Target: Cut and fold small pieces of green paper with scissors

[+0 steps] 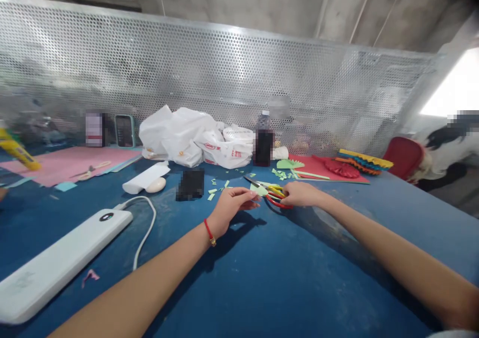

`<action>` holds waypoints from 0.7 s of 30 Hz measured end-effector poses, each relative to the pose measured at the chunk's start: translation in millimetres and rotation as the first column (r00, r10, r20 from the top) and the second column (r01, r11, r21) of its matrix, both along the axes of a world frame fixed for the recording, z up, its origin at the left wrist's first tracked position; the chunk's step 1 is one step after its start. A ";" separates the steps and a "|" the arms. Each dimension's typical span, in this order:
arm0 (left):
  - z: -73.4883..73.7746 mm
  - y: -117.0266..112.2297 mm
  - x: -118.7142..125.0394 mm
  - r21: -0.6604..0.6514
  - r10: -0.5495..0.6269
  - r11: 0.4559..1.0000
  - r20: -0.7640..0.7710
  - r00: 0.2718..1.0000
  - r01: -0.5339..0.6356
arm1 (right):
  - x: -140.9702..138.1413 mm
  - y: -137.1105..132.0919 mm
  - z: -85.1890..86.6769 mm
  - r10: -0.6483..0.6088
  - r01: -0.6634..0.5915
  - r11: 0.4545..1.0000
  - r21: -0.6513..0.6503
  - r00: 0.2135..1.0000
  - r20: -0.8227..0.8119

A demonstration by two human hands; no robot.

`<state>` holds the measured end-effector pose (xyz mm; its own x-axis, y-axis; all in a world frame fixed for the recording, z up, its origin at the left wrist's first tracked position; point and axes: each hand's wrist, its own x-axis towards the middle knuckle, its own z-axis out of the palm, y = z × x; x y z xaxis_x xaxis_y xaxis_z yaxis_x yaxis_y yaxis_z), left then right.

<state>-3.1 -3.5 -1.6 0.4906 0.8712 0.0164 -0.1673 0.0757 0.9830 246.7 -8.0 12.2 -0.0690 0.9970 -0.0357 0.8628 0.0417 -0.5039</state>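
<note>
Scissors (271,188) gripped at the handles by right hand (302,194), blades lying between both hands. Left hand (230,206) pinches green paper scrap (259,190) just beside the blades; judged best: keep scrap taut, fingertips clear of edge.

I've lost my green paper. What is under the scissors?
A pale green paper scrap shows under the scissors, at the left hand. The right hand hides whatever lies under the handles.

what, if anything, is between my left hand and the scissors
Only a small light green paper piece, lying at the fingertips of the left hand, close beside the scissors. The right hand holds the scissors by their handles. Nothing else visible stands between them.
</note>
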 end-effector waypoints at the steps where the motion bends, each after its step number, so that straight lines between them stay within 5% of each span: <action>1: -1.1 1.3 -0.1 0.013 0.027 1.000 0.002 1.000 -0.027 | 1.0 -0.9 0.1 0.010 -0.010 1.000 -0.008 0.999 -0.034; 7: -7.0 7.8 1.2 0.066 0.155 0.985 0.034 0.987 -0.157 | -0.4 -9.1 -10.7 0.051 -0.022 0.996 0.082 0.928 -0.368; 11: -2.0 3.8 2.5 0.215 0.198 0.956 0.030 0.980 -0.199 | -19.4 -20.7 -14.0 0.064 0.060 0.979 0.196 0.819 -0.570; 16: 8.4 1.0 -3.4 0.402 0.284 0.869 0.071 0.956 -0.288 | -51.8 -37.7 -20.9 0.097 -0.058 0.995 0.078 0.674 -0.732; 21: 12.7 7.3 -9.7 0.411 0.316 0.843 0.144 0.938 -0.347 | -66.7 -44.2 -29.7 -0.003 0.137 0.984 0.110 0.637 -0.770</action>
<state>-12.8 3.8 11.1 0.1582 0.8824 0.4432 -0.1747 -0.4167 0.8921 179.9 -52.2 -17.5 0.0656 0.9880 0.1400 0.1737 0.1269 -0.9766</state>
